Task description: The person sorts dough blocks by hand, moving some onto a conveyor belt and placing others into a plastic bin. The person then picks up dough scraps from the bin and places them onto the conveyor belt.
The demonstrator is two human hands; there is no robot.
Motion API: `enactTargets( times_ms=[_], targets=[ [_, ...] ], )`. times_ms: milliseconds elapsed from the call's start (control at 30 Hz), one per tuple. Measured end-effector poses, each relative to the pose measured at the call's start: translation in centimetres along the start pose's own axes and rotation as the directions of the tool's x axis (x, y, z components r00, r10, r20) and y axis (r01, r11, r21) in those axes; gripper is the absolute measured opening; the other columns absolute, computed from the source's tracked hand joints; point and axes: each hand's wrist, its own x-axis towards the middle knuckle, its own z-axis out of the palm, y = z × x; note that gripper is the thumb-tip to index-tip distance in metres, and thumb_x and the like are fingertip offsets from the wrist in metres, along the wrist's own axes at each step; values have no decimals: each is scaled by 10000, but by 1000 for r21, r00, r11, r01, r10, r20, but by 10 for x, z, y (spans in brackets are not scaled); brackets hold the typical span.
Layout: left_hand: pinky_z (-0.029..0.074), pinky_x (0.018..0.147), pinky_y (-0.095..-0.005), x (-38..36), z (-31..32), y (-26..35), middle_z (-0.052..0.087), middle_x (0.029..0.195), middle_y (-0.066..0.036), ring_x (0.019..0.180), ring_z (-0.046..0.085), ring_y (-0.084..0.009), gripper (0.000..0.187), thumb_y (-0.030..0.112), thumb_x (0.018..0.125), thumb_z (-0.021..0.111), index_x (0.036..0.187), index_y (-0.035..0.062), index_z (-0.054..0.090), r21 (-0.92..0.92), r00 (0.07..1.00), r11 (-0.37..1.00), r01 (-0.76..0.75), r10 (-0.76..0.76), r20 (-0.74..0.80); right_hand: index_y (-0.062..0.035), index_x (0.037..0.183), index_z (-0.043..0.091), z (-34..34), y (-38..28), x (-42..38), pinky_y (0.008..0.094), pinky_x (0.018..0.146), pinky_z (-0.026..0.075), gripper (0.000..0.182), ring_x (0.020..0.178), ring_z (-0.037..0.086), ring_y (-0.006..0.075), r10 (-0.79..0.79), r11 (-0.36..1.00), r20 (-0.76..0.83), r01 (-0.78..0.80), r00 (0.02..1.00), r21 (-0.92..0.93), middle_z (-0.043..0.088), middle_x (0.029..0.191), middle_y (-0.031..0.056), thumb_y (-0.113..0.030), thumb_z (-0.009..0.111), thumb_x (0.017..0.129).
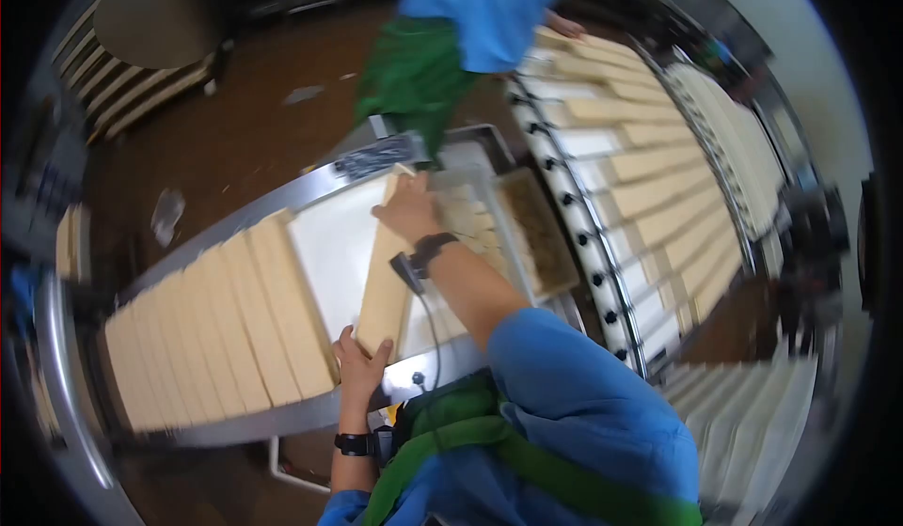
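A long pale-yellow slab lies lengthwise in front of me on a white surface in a metal-edged table. My left hand grips its near end, with thumb and fingers on opposite sides. At the far end, my right hand is closed over the slab from above. Both wrists carry dark bands, and a cable hangs from the small black device at my right wrist. To the left, several similar slabs stand packed side by side in a row. What the slabs are made of does not show.
Right of the slab is a tray of pale cut pieces, beside another bin with pieces. A conveyor carrying many strips runs along the right. A co-worker in blue and green stands beyond the table. Metal rail at left.
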Motion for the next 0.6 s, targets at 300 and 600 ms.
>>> enactTargets(
  times_ms=[300,600],
  targets=[
    [464,856,-449,14,61,90,319,1195,-247,1009,483,-445,744,86,646,702,1291,44,332,165,947,934,-317,320,7,2,1324,242,-53,188,-61,483,939,417,832,1171,412,473,427,808,-425,-125,798,576,207,1382,280,-324,689,703],
    [515,711,-329,-50,150,242,438,1195,-163,954,552,-272,611,139,713,676,1287,160,470,-116,0,35,-993,959,284,95,1220,419,-158,496,-280,447,980,387,724,1141,456,463,862,490,-331,-460,384,741,454,1181,379,-403,631,739]
  ],
)
